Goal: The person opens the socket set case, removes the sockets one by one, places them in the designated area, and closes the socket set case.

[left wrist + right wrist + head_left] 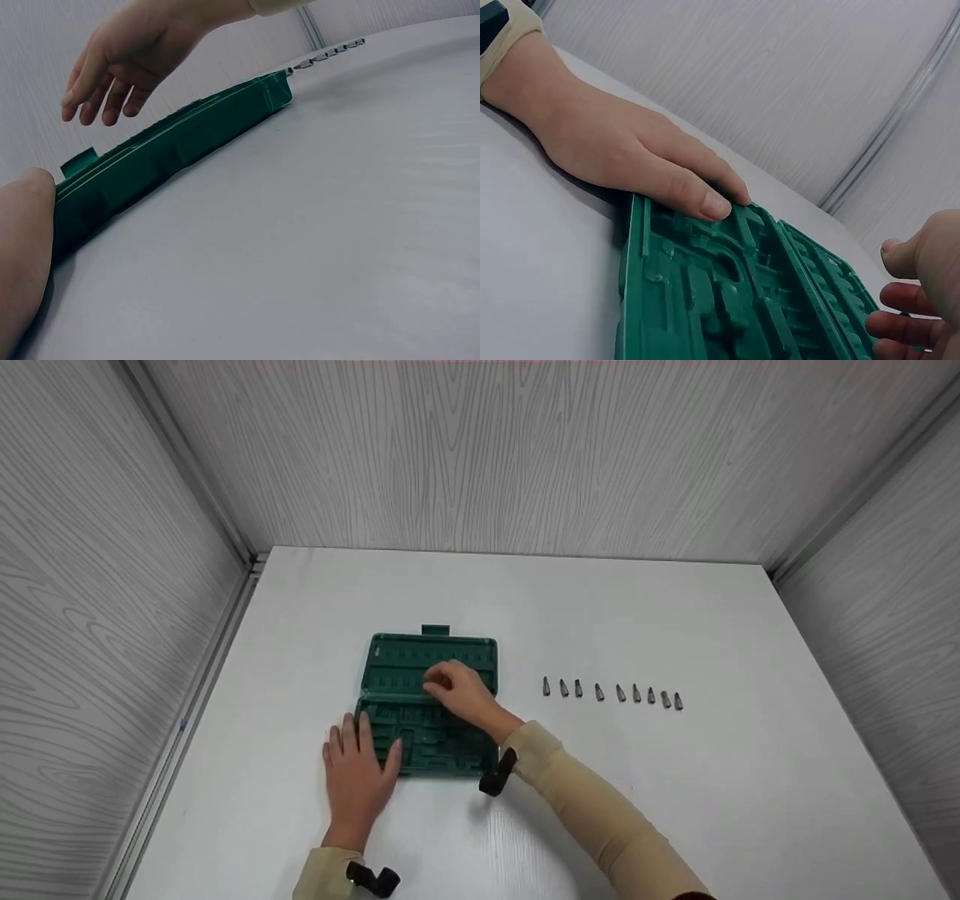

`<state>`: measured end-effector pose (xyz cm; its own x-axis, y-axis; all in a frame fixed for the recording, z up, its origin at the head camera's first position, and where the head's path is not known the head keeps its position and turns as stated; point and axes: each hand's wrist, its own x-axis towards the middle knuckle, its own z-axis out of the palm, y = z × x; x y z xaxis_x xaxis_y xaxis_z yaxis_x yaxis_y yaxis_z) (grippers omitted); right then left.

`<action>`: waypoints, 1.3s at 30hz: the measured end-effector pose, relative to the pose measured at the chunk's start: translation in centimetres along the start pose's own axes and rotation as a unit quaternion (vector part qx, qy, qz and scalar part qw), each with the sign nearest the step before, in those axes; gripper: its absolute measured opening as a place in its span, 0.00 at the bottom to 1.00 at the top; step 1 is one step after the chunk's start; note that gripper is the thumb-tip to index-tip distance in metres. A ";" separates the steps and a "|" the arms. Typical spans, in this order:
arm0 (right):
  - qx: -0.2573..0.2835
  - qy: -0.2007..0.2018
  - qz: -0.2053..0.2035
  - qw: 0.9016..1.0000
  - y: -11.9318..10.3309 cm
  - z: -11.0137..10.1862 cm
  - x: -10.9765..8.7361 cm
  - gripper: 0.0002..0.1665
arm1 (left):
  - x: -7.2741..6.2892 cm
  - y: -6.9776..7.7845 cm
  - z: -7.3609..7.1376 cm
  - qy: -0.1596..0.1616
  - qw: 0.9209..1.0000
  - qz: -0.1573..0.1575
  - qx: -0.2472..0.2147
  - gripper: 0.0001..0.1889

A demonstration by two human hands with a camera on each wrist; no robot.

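An open green plastic case [431, 750] with moulded slots lies on the white table, its lid [401, 649] folded back away from the person. My left hand [356, 776] rests on the case's left edge, fingers straight and thumb over the near part. The right wrist view shows that thumb lying across the corner of the slotted tray [682, 315]. Above the hinge and lid hovers my right hand [459, 690]; its fingers [114, 101] hang loosely curled with nothing visible between them. A small light-coloured piece [376, 652] sits in the lid's far left corner.
To the right of the case, several small grey tapered metal bits [599, 692] lie in a row on the white table [675, 780]. Grey wood-grain panels [480, 457] enclose the table at the back and both sides. A latch tab [435, 629] sticks out from the lid's far edge.
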<state>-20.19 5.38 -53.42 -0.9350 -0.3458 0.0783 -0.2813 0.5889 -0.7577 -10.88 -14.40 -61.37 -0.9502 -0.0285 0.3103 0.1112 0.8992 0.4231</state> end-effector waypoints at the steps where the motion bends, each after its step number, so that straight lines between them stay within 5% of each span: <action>1: -0.001 -0.004 0.000 1.000 -0.2 0.2 0.2 0.14 | 0.0 0.0 0.0 0.003 1.000 0.000 0.001 0.41; 25: -0.010 -0.002 0.025 1.000 -0.4 2.6 6.3 0.16 | -0.7 0.5 0.4 0.010 1.000 -0.001 -0.002 0.41; 33: -0.087 -0.060 -0.003 0.994 -1.0 3.0 7.8 0.18 | -0.8 0.7 0.3 0.007 1.000 0.001 0.004 0.41; 39: -0.119 -0.053 -0.005 0.991 -1.4 3.8 8.6 0.18 | -1.0 0.8 0.3 0.001 1.000 -0.007 0.005 0.41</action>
<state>-26.99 -1.24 -54.18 -0.9078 -0.4194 0.0063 -0.3446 0.7372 -0.5812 -9.90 -13.48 -61.61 -0.9512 -0.0416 0.3057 0.0949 0.9034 0.4181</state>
